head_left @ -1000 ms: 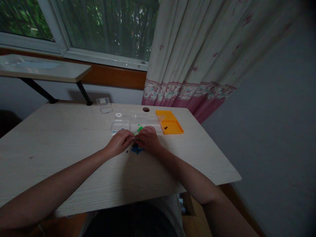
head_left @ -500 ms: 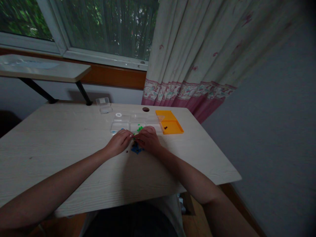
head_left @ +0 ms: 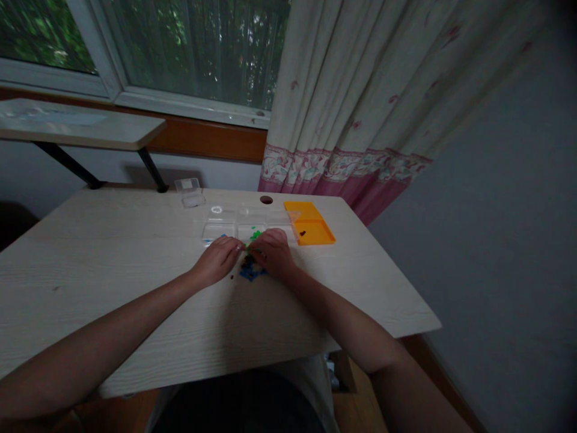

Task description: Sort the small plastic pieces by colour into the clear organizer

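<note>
Over a small heap of blue and dark pieces [head_left: 252, 272], my hands meet at the fingertips. My left hand [head_left: 219, 260] is closed in a pinch, with a small green piece [head_left: 247, 246] at its fingertips. From the other side my right hand [head_left: 273, 254] reaches in, its fingers bent together; anything inside them is hidden. Just beyond the hands lies a clear compartment box [head_left: 236, 231], with green pieces [head_left: 256, 235] in a middle compartment and a few blue ones [head_left: 223, 236] at the left, partly covered by my left hand.
An open orange case [head_left: 318, 231] with a dark piece [head_left: 302, 233] in it lies at the right. A small clear open box [head_left: 193, 198] stands at the back left. One tiny dark piece [head_left: 232, 277] sits apart from the heap. A raised shelf [head_left: 121, 132] stands behind.
My right hand has shifted slightly, showing a little more of the blue and dark heap beneath it. My left hand stays almost in place.
</note>
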Action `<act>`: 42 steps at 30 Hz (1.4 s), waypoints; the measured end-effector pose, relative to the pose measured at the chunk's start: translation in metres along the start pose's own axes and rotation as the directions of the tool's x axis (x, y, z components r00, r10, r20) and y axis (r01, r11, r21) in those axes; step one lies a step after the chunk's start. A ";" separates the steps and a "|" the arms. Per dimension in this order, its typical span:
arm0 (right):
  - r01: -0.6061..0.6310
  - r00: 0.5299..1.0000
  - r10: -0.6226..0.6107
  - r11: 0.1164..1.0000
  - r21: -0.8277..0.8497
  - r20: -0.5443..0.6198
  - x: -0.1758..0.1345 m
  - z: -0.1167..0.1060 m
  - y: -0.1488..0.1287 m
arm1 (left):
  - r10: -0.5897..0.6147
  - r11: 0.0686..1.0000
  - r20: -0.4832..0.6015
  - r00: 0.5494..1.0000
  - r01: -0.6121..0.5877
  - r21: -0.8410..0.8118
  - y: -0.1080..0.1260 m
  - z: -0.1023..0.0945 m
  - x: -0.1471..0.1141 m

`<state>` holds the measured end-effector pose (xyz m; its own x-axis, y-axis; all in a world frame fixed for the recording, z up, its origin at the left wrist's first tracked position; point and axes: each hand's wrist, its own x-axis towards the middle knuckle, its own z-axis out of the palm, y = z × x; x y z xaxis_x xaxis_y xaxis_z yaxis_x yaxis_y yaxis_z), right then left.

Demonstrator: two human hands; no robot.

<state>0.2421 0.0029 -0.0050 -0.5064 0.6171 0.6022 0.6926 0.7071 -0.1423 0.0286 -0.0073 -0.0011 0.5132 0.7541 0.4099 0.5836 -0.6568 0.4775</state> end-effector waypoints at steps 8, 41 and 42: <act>-0.234 0.967 0.235 0.972 0.024 -0.096 0.004 -0.002 0.008 | -0.015 0.998 -0.001 1.000 0.015 0.061 0.002 -0.001 0.000; -0.429 0.880 0.428 0.902 0.043 -0.206 0.003 0.007 0.022 | 0.045 0.962 0.073 0.996 -0.063 0.264 0.002 0.000 -0.003; -0.433 0.878 0.431 0.901 0.041 -0.208 0.003 0.007 0.023 | 0.044 0.963 0.071 0.997 -0.061 0.264 0.001 0.001 -0.003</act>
<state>0.2528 0.0230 -0.0119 -0.0389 0.7750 0.6308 0.8219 0.3838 -0.4208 0.0282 -0.0099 -0.0023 0.5814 0.7225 0.3741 0.6968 -0.6796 0.2295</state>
